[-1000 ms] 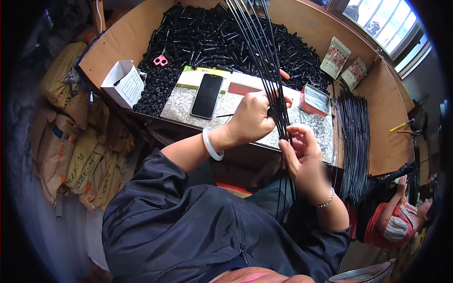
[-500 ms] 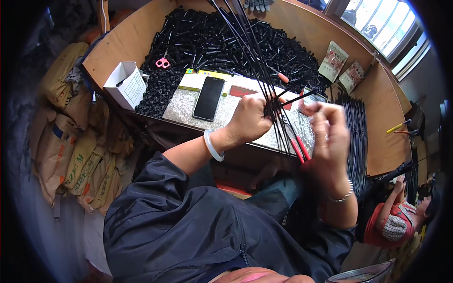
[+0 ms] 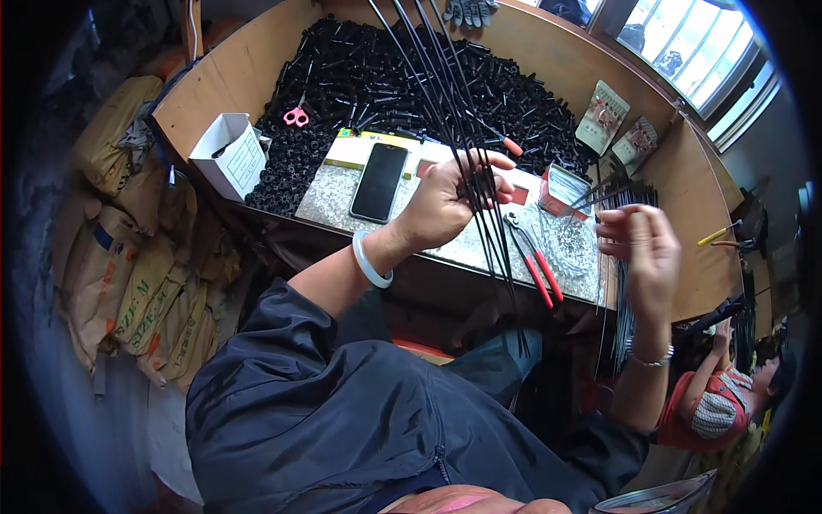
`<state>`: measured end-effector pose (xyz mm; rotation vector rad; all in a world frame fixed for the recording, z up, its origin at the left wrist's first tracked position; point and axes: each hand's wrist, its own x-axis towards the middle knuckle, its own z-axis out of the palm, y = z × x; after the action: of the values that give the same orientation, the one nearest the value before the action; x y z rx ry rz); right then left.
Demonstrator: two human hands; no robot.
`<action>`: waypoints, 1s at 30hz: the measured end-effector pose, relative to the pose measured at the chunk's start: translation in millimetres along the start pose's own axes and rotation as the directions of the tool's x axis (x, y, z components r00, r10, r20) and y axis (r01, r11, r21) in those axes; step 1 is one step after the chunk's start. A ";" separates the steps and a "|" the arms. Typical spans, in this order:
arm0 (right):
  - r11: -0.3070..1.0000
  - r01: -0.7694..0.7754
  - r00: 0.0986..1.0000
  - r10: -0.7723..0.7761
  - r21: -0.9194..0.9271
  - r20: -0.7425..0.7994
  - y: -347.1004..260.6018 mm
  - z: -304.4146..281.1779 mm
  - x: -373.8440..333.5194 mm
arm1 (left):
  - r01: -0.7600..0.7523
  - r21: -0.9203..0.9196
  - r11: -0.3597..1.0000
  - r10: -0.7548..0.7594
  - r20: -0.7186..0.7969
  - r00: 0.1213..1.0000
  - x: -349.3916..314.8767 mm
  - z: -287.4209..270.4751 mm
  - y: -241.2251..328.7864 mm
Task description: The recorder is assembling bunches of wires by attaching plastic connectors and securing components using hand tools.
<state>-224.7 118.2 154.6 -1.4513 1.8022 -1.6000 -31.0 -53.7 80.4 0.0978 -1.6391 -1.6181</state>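
My left hand [image 3: 441, 201] is shut around a bundle of long thin black rods [image 3: 437, 94]. The bundle runs from the far top of the picture down past the table edge toward my lap. My right hand [image 3: 642, 253] is off to the right, apart from the bundle, its fingertips pinched on a few thin black rods [image 3: 604, 195] that point up and left. Red-handled pliers [image 3: 535, 265] lie on the speckled stone slab [image 3: 334, 201] between my hands, touched by neither.
A black phone [image 3: 379, 182] lies on the slab, with a red box [image 3: 561, 188] beside it. Behind them are a heap of small black parts [image 3: 385, 77], pink scissors [image 3: 296, 116] and a white carton [image 3: 229, 156]. Sacks [image 3: 128, 257] are stacked at the left. Another person [image 3: 719, 403] sits at the lower right.
My right hand has left the bundle and swung out to the right with a few rods. The red-handled pliers now lie uncovered on the slab. My left hand keeps its grip.
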 end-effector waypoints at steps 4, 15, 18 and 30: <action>0.967 -0.219 0.934 0.170 0.129 0.315 19.5 54.4 -20.1 | -0.111 0.047 0.993 0.108 0.056 0.993 6.3 15.6 -11.5; 0.740 -0.580 0.702 0.243 0.340 0.670 38.9 53.8 -61.8 | -0.015 -0.028 1.000 0.017 0.086 0.996 -3.5 14.6 -10.8; 0.676 -0.678 0.639 0.348 0.288 0.686 38.0 54.3 -78.8 | 0.054 -0.071 0.996 -0.048 0.080 0.996 -2.9 8.6 -6.9; 0.654 -0.705 0.624 0.386 0.275 0.680 23.6 51.8 -84.0 | 0.084 -0.139 0.987 -0.067 0.125 0.990 -4.3 12.4 -11.7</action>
<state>-159.3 156.0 86.9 -0.8190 1.1516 -1.0256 -40.8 -43.3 70.1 -0.0120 -1.6197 -1.8261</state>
